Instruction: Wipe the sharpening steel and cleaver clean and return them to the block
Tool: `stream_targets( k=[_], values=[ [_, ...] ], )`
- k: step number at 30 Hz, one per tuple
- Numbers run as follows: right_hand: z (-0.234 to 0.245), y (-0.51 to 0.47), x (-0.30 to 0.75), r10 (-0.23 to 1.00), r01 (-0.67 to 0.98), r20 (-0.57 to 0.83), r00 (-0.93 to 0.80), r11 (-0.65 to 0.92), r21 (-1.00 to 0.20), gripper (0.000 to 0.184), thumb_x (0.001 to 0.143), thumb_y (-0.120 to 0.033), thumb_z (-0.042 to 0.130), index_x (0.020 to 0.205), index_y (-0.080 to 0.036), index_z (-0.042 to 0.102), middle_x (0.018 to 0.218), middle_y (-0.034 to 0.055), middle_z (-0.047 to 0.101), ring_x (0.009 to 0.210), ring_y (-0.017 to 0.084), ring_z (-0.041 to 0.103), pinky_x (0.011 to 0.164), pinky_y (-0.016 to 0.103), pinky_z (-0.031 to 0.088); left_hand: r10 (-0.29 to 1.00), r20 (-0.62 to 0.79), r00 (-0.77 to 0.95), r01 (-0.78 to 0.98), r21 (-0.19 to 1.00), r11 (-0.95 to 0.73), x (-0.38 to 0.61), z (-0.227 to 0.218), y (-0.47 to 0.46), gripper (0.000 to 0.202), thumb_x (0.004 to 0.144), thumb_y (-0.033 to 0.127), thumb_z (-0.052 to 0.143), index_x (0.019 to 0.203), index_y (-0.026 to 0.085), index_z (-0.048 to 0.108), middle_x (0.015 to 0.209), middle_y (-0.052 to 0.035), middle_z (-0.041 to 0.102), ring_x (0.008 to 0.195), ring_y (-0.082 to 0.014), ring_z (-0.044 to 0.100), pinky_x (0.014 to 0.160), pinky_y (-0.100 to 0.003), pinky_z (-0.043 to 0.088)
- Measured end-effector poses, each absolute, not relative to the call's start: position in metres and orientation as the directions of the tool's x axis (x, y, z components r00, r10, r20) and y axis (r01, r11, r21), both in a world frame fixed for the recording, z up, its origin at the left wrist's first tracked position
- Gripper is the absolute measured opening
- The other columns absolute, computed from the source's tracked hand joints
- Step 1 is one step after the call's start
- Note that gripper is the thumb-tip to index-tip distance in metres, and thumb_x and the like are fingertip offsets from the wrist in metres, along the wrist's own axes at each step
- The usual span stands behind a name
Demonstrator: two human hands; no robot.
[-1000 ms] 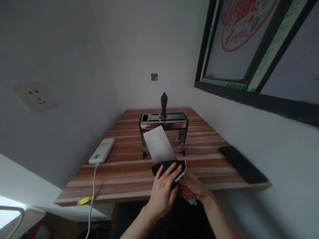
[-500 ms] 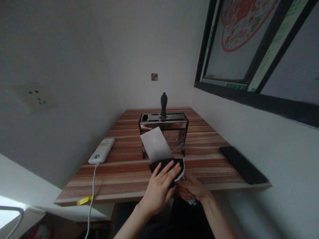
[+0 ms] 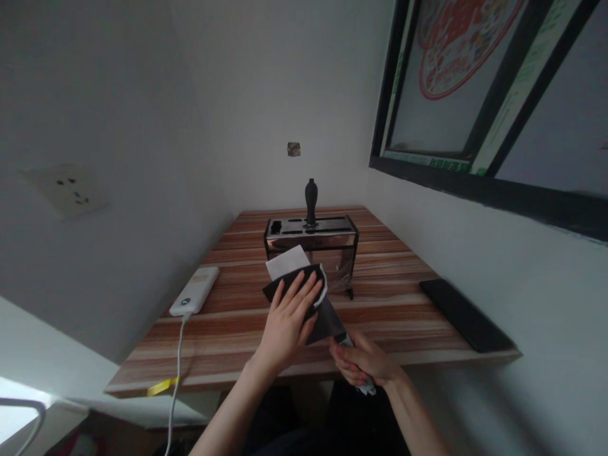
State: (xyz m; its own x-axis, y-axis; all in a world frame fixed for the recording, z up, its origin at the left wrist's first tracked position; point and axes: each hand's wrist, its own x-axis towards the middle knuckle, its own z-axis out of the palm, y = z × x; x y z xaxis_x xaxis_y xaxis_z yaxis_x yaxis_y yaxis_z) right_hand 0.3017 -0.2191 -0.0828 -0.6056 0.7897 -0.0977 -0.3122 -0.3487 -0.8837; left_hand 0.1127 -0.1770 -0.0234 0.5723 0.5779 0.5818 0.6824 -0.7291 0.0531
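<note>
A cleaver (image 3: 327, 323) with a broad pale blade slants across the front of the table, its tip pointing up and left. My right hand (image 3: 363, 362) is closed around its handle, which has crumpled whitish wrapping (image 3: 365, 386) showing below the fist. A black sheet (image 3: 272, 290) with a torn white edge lies over the middle of the blade. My left hand (image 3: 284, 316) presses on that sheet with its fingers laid along it; the thumb side is partly hidden. Blade shows both above and below the sheet.
A metal-and-black knife block (image 3: 311, 240) stands behind the blade, with a dark-handled tool (image 3: 311, 201) upright in it. A white power bank (image 3: 196, 290) with a cable (image 3: 178, 354) lies left, a black phone (image 3: 465, 316) right. Walls flank the wood-grain table (image 3: 389, 304).
My left hand and the black sheet have slid up and left along the blade toward its tip, baring the part near the handle. My right hand stays about where it was.
</note>
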Motion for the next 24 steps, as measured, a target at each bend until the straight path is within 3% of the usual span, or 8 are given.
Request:
stream_targets(
  k=[13,24],
  values=[
    [-0.083,-0.218,0.303,0.755,-0.298,-0.111,-0.646,-0.383,-0.874,0.039,0.071,-0.045,0.072,0.074,-0.019,0.043,0.043,-0.0139,0.037,0.028,-0.001,0.023,0.028,0.012,0.021,0.596,0.694,0.405,0.765,0.101,-0.636,0.108,0.003,-0.154,0.051,0.094,0.020,0.035,0.144,0.022,0.025,0.150,-0.0055,0.029,0.141,-0.0201,0.014,0.114,-0.046,0.010],
    [-0.082,-0.219,0.303,0.763,-0.285,-0.129,-0.634,-0.386,-0.877,0.040,0.071,-0.046,0.072,0.077,-0.019,0.044,0.042,-0.0144,0.037,0.027,-0.001,0.022,0.027,0.012,0.021,0.593,0.737,0.323,0.762,0.169,-0.625,0.114,0.003,-0.157,0.051,0.094,0.019,0.034,0.144,0.023,0.026,0.147,-0.0059,0.035,0.140,-0.0212,0.018,0.113,-0.049,0.009]
  ],
)
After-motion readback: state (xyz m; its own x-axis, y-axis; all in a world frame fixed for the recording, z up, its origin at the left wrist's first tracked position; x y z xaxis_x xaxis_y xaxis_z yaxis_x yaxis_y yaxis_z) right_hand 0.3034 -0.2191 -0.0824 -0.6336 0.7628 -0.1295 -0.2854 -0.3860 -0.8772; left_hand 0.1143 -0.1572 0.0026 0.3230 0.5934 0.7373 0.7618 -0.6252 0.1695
